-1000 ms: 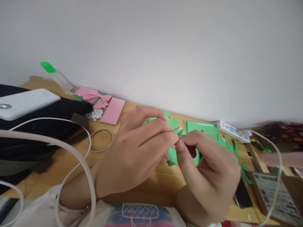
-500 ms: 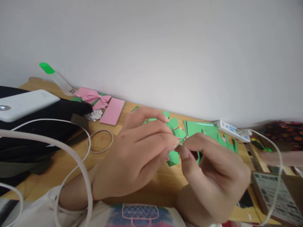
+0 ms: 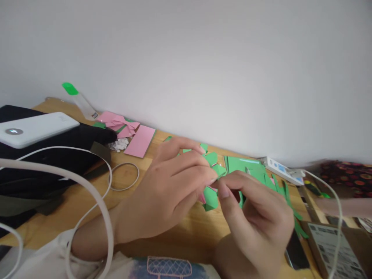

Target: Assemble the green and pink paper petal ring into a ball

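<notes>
Right hand (image 3: 258, 217): now drawn in, leaving more of the dark phone (image 3: 297, 254) in view; thumb and forefinger pinched narrow, contents too small to tell. Left hand (image 3: 165, 193): near it, grip hidden, state cannot be told. Folded green paper (image 3: 211, 203): beside and partly behind the fingertips; fine two-handed work, seemingly unfinished

Green paper piece (image 3: 220, 170): folded, mostly hidden, at fingertips of left hand (image 3: 165, 193) and right hand (image 3: 258, 217). Green-and-pink paper pieces (image 3: 210, 202) visible just behind.
</notes>
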A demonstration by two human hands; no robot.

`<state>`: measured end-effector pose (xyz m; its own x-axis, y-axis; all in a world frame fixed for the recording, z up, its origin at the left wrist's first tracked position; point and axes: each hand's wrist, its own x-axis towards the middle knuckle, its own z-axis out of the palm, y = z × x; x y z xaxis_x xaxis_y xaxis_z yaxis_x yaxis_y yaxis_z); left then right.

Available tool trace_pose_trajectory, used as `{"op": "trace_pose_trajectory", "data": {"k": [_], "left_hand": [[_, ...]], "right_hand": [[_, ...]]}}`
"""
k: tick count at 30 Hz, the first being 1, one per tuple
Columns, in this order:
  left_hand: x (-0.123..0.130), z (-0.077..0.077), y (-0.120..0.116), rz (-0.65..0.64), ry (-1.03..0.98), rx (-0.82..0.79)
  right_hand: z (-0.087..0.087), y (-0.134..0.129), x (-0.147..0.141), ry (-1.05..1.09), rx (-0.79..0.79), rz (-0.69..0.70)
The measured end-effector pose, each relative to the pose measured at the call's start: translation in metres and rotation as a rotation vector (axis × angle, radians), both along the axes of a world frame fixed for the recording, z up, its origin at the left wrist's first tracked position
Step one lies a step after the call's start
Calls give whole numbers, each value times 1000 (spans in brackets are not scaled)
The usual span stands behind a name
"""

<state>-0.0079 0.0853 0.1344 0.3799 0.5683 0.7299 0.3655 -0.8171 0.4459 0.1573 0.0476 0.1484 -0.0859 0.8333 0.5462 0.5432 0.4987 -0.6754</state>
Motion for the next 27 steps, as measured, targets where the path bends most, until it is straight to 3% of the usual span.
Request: {"op": "trace_pose_trajectory", "data": {"k": [20,27], "left_hand": [[-2,2,0,-21,38,-20],[1,1,0,-34,31,-6]], "right_hand": [[7,0,4,-77,5,48],[2,-1,0,-92,49,-45]]}}
